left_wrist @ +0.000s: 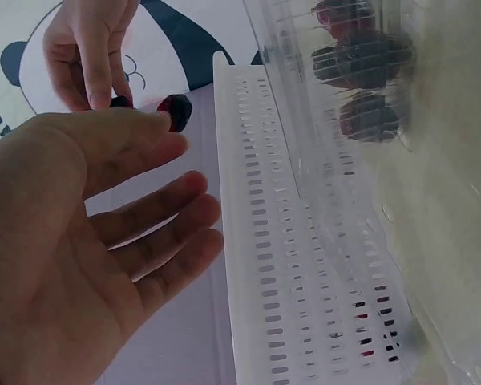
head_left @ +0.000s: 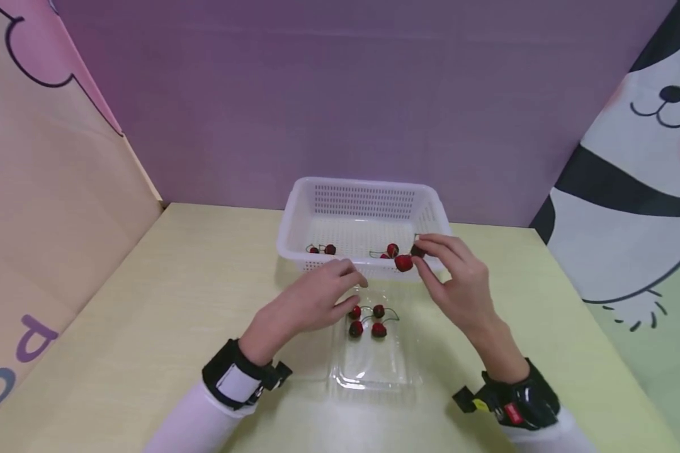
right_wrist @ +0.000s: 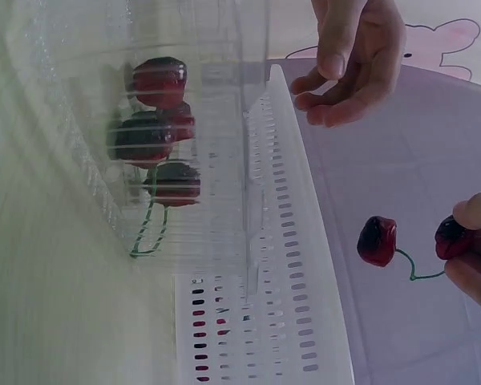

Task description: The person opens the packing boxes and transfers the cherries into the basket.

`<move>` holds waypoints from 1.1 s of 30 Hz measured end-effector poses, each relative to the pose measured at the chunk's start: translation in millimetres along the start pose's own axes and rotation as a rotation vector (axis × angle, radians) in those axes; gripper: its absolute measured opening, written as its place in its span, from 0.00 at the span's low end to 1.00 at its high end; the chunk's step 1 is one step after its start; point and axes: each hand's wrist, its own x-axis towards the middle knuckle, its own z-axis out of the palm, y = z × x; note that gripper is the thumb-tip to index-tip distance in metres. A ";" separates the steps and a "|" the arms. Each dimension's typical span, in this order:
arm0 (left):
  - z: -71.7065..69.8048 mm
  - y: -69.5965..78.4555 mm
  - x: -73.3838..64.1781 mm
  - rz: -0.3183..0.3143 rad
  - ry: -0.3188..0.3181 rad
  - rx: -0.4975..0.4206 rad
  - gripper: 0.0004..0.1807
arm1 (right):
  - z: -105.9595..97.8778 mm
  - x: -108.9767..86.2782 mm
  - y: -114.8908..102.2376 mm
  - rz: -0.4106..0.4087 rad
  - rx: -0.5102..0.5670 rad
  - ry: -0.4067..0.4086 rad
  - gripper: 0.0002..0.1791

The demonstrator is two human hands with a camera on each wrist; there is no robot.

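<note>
My right hand (head_left: 460, 283) pinches one dark red cherry (right_wrist: 452, 238) between thumb and fingertips, over the basket's near right rim. A second cherry (right_wrist: 377, 241) hangs from it by a thin green stem (right_wrist: 414, 277). My left hand (head_left: 316, 299) hovers over the left side of a clear plastic box (head_left: 372, 368), fingers loosely bent and holding nothing. Inside the box's far half lie several cherries (head_left: 379, 329) with green stems. Behind the box stands a white slotted basket (head_left: 368, 185), with more cherries (head_left: 330, 250) on its floor near the front wall.
The box and basket stand on a pale wooden table (head_left: 204, 270). A purple panel (head_left: 340, 94) rises behind the basket. Printed side panels flank the table, one with a panda (head_left: 646, 163) on the right.
</note>
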 end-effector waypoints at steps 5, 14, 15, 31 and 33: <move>0.7 3.5 0.7 0.004 -0.043 -0.008 0.14 | 3.5 -0.2 5.3 0.039 0.045 0.067 0.18; 4.8 9.4 3.7 0.032 -0.118 -0.021 0.15 | 6.1 1.9 12.9 0.070 0.048 0.128 0.17; 5.1 10.4 3.9 0.029 -0.129 -0.021 0.15 | 6.3 1.9 13.5 0.075 0.045 0.131 0.17; 22.7 30.5 15.6 0.081 -0.283 0.146 0.18 | 12.7 -3.8 33.2 0.138 -0.014 0.079 0.14; 26.1 31.9 16.3 0.092 -0.300 0.166 0.18 | 13.5 -4.9 34.6 0.145 -0.012 0.085 0.13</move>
